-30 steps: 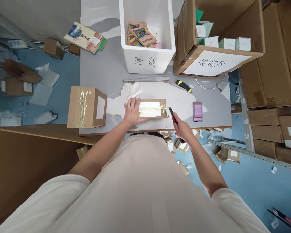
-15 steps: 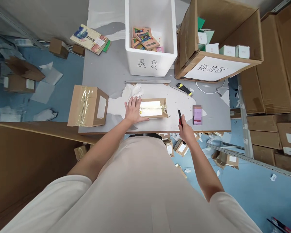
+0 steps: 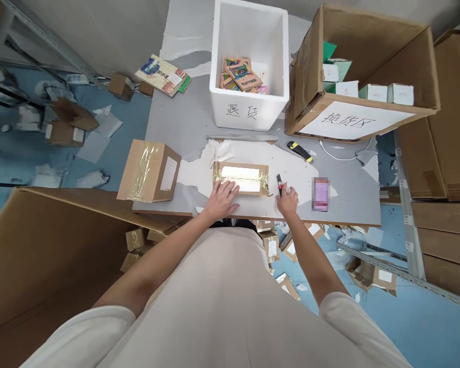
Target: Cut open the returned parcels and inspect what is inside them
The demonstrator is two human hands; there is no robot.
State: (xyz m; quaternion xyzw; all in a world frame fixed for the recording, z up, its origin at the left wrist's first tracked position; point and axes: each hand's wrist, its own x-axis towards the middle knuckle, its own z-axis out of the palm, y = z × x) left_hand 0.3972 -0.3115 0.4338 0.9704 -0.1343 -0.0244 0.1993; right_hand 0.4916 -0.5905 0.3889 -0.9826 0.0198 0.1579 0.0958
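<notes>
A small taped cardboard box (image 3: 253,172) with a white label lies near the table's front edge. My left hand (image 3: 221,199) rests on its front left side, fingers stretched out, not wrapped round it. Just right of the box, my right hand (image 3: 288,201) is low over the table with its fingers around a black and red utility knife (image 3: 279,180). The knife's front end points away from me, and its rear is hidden under the hand. Farther right lies a phone (image 3: 321,195) with a pinkish screen.
A yellow and black utility knife (image 3: 300,152) lies behind. A white foam bin (image 3: 249,107) with booklets and a large carton (image 3: 304,97) with small boxes stand at the back. Left are a taped carton (image 3: 141,171) and books (image 3: 161,75).
My right hand has come left toward the small box and lower with the knife. My left hand has slid toward the box's front edge. The whole view has shifted.
</notes>
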